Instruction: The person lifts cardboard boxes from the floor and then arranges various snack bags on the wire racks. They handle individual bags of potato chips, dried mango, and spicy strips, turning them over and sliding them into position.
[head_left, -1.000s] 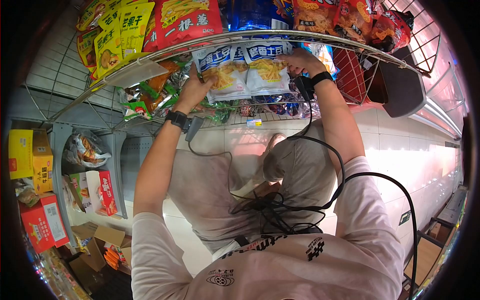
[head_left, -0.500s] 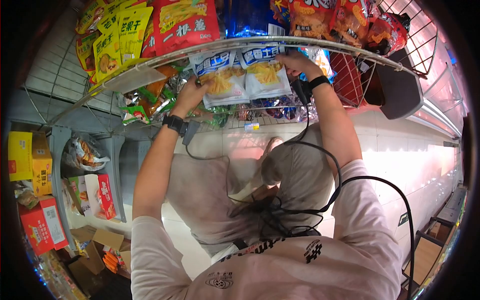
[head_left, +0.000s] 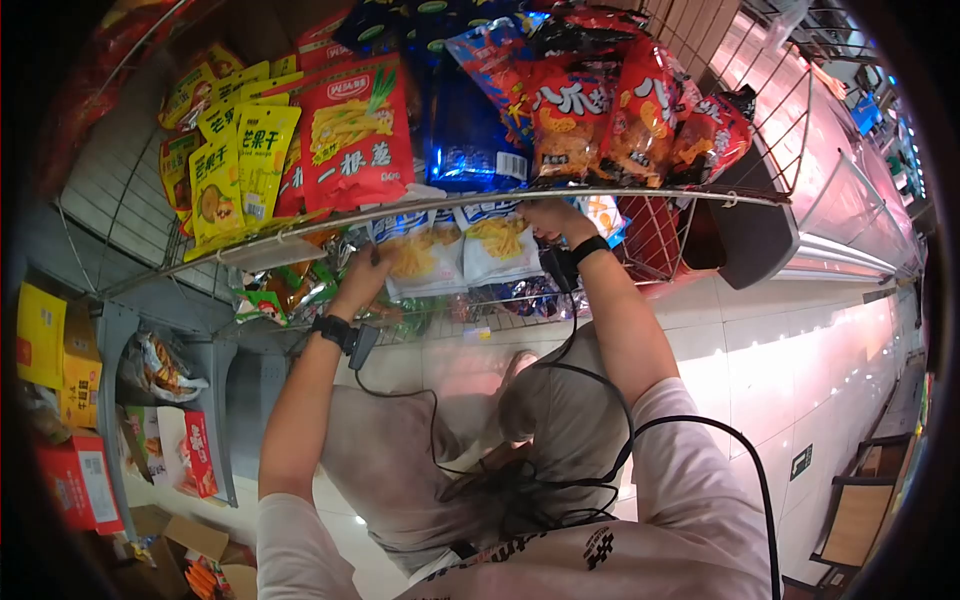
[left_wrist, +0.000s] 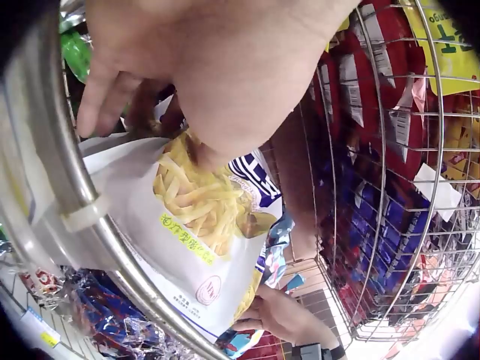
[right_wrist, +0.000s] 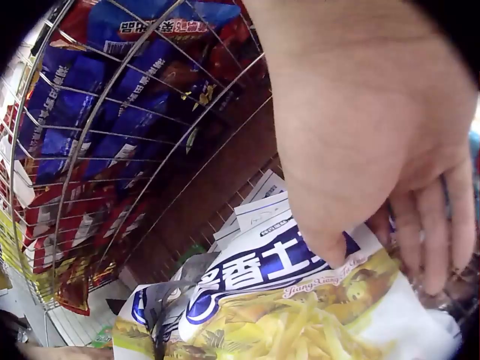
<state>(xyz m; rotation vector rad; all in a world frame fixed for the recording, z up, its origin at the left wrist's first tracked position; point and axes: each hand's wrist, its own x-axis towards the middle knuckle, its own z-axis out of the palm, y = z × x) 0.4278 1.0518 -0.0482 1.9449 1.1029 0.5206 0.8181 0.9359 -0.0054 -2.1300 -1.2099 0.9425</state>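
Two white-and-blue bags of potato snacks stand side by side in a wire basket, below the rim of the one above. My left hand (head_left: 362, 282) grips the left bag (head_left: 425, 262) at its side, thumb on the printed front in the left wrist view. My right hand (head_left: 560, 225) holds the right bag (head_left: 500, 250) by its outer edge. In the right wrist view its thumb presses the front of that bag (right_wrist: 285, 300), while the other fingers reach past the edge. The wire rim (head_left: 440, 204) covers the bags' tops in the head view.
Above, a wire basket holds yellow dried-mango packets (head_left: 215, 175), red bags (head_left: 355, 130), blue bags (head_left: 465, 140) and red snack bags (head_left: 640, 120). Shiny packets (head_left: 290, 285) lie left of my left hand. Black cables (head_left: 510, 475) hang across my lap. Cartons (head_left: 190, 450) fill the left shelves.
The head view has tipped up, showing more of the upper basket. Both bags have gone farther in beneath its rim, which hides more of their tops. Both hands keep their hold.
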